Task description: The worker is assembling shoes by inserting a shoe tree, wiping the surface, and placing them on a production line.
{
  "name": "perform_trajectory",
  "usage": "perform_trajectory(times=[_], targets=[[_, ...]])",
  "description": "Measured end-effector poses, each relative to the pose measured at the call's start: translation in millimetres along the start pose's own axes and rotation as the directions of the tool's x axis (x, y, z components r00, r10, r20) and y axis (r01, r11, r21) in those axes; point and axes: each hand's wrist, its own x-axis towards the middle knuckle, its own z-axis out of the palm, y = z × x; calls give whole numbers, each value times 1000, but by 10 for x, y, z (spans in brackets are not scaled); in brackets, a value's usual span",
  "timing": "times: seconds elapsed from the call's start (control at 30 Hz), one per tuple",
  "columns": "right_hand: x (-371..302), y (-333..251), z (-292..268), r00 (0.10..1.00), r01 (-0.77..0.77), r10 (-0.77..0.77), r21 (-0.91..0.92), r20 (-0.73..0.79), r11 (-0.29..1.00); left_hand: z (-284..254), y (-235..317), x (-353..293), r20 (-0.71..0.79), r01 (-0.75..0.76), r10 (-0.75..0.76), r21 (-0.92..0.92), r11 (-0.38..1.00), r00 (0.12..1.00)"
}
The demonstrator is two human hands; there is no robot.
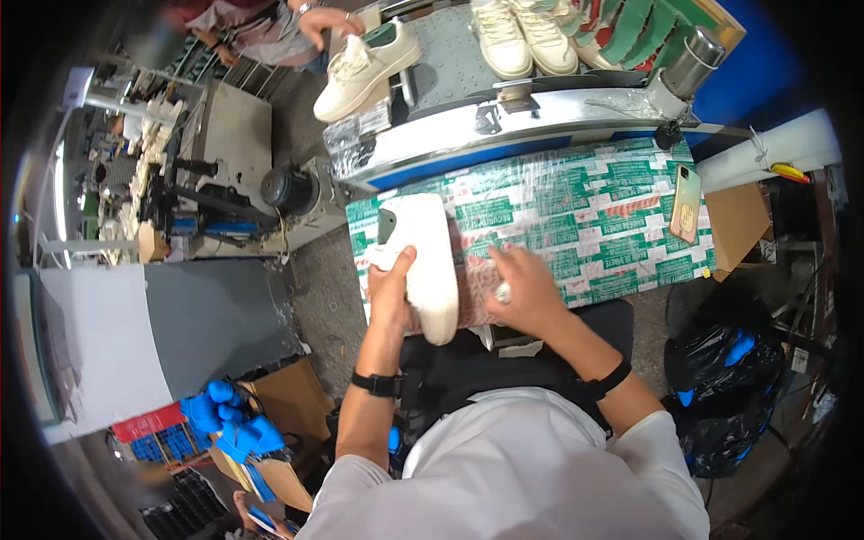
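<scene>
White sneaker (pixel 430 261) at mid-frame, toe toward lower edge, above the green-and-white taped bench top (pixel 594 243). Left hand (pixel 391 292) is closed around it, thumb on the upper. Right hand (pixel 526 286) is half-curled just beside, apart from the shoe; cannot tell what the small pale item at its fingers is. Judged step: handwork on the shoe; next move probably calls for a steady left grip while the right hand closes in. Smartphone (pixel 685 203) lies at right.

A white short-sleeved shirt (pixel 531 459) is worn with black wristbands (pixel 376 385).
</scene>
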Motion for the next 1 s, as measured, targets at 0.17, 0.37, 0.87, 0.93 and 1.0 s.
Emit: perform_trajectory(times=[0.17,0.37,0.87,0.93,1.0], targets=[[-11,1104,-276,977,-33,-25,-264,-213,964,263,1161,458,258,-558,545,657,507,798],[-127,1274,-305,985,-80,19,-355,-171,931,755,2333,2035,513,-635,393,707,311,763],[-72,1276,-331,978,-65,-15,-376,-206,924,2907,1772,3132,555,-645,337,702,302,761],[-75,1312,-343,978,-75,7,-315,-210,946,3539,1591,2902,525,-530,153,710,463,837],[-37,1313,-336,974,-61,-10,-302,-227,951,3810,1488,2994,505,-396,-32,712,580,862]])
